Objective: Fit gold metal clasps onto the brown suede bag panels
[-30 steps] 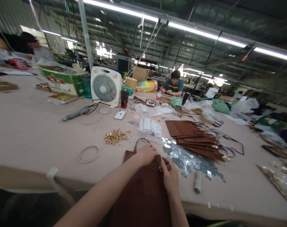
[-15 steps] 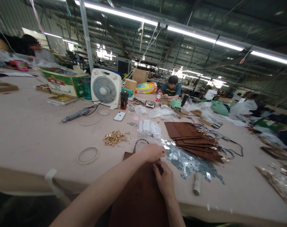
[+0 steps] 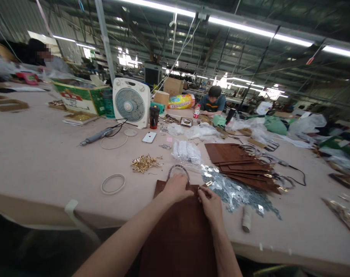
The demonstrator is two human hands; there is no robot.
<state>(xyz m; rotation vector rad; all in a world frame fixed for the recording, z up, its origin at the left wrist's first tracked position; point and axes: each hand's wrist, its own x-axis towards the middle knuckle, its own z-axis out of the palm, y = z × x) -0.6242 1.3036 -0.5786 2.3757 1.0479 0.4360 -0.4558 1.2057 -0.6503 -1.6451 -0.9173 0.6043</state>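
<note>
A dark brown handbag panel (image 3: 177,234) lies over the table's front edge, its lower part hanging toward me. A braided loop handle (image 3: 178,167) rises from its top edge. My left hand (image 3: 178,187) is closed over that top edge at the foot of the handle; its fingertips are partly hidden. By the top right corner, my right hand (image 3: 212,203) pinches thumb and finger together on a tiny shiny bit, too small to name. Just beyond those fingers shows a gold clasp plate (image 3: 209,183). Silver metal plates (image 3: 238,192) lie heaped to the right.
Stacked brown panels (image 3: 238,163) with handles lie at the right, a thread spool (image 3: 246,218) nearer me. Gold screws (image 3: 144,164), a white ring (image 3: 113,184), a phone (image 3: 149,137), an electric screwdriver (image 3: 97,136) and a fan (image 3: 131,103) occupy the left. A co-worker (image 3: 213,100) sits across.
My left hand has drawn back from the right corner toward the handle. My right hand has stayed by the corner, its fingertips now pinched. The view has shifted slightly.
</note>
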